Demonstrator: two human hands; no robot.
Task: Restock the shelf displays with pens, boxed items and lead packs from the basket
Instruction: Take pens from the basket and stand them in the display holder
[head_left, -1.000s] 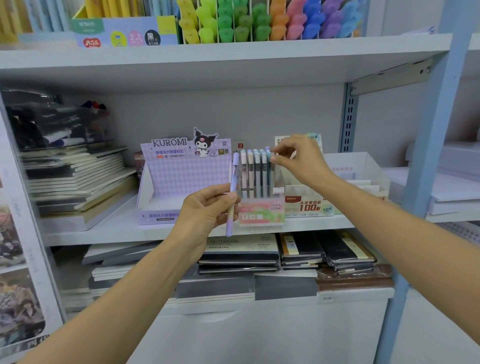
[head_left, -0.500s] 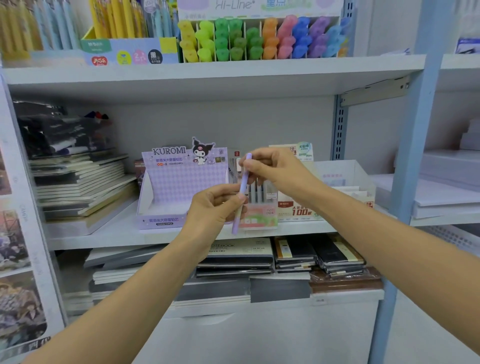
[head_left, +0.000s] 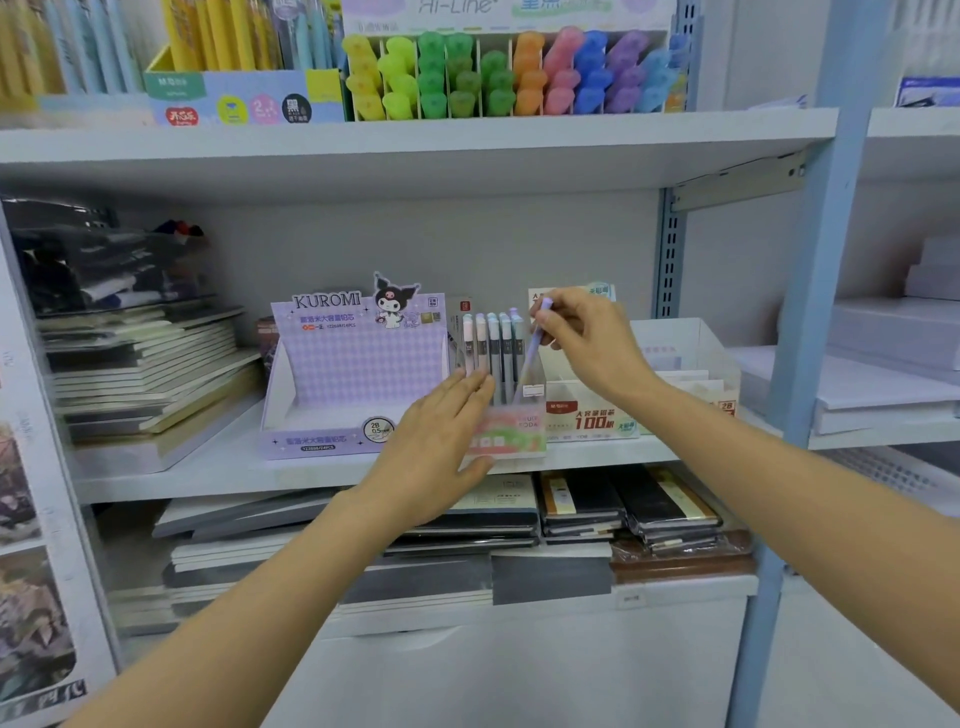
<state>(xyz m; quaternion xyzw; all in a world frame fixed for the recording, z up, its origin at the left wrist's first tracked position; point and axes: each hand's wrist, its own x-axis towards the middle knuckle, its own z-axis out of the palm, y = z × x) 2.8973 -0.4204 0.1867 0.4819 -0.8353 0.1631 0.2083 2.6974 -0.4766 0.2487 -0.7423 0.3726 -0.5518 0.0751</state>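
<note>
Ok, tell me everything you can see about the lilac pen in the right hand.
The lilac pen is a slim stick, plastic by the look, deeper purple at the top and paler down the barrel. It is tilted, with its top leaning right. Its lower end sits in the pen display, just right of the upright pens. The right hand pinches it near the top between fingertips and thumb. Its tip is hidden.
</note>
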